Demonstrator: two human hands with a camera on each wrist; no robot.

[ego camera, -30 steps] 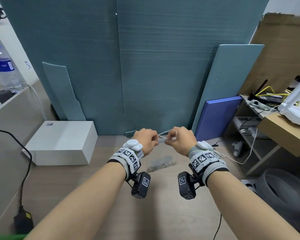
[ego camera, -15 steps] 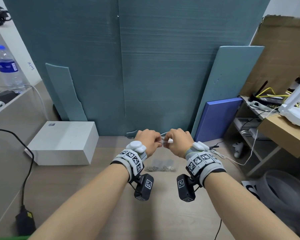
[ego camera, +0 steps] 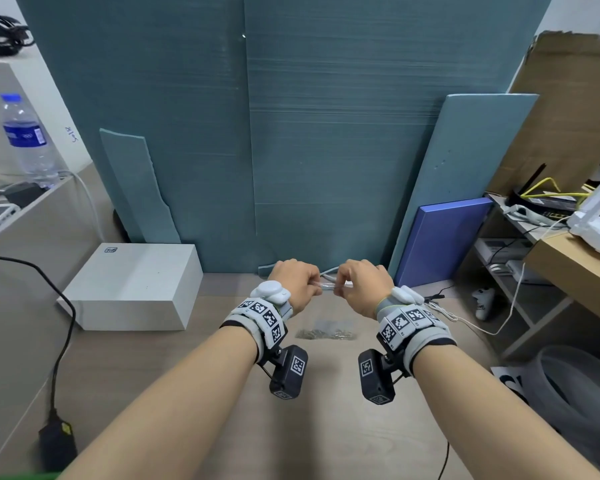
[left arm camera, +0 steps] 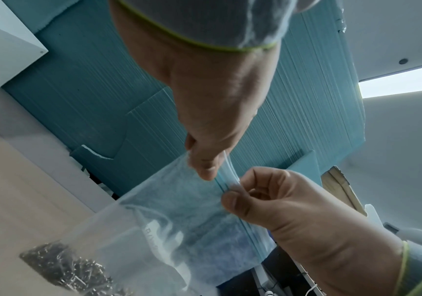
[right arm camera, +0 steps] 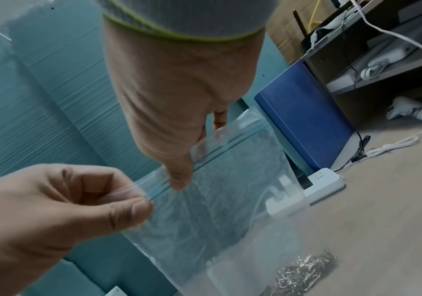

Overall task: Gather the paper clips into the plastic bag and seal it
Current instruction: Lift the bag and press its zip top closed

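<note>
A clear plastic zip bag (ego camera: pixel 327 308) hangs above the wooden table between my hands. Its blue zip strip (left arm camera: pixel 224 185) runs along the top edge. A heap of metal paper clips (ego camera: pixel 326 334) lies in the bag's bottom, also seen in the wrist views (left arm camera: pixel 65 266) (right arm camera: pixel 306 276). My left hand (ego camera: pixel 297 284) pinches the zip strip with thumb and forefinger (right arm camera: pixel 134 204). My right hand (ego camera: pixel 359 284) pinches the same strip close beside it (left arm camera: pixel 230 198). The two thumbs are only a short stretch of strip apart. Whether the strip is pressed together along its length is unclear.
A white box (ego camera: pixel 132 285) stands at the left of the table (ego camera: pixel 326 427), with a black cable and adapter (ego camera: pixel 56 445) nearer me. Teal foam boards (ego camera: pixel 326 133) and a blue folder (ego camera: pixel 440 237) lean behind. A white power strip (right arm camera: pixel 313 186) and cluttered shelves (ego camera: pixel 534 271) are at the right.
The bag swung from a tilt to hanging level, so the clips now lie in an even row. Both hands keep pinching the top edge and have drawn slightly closer.
</note>
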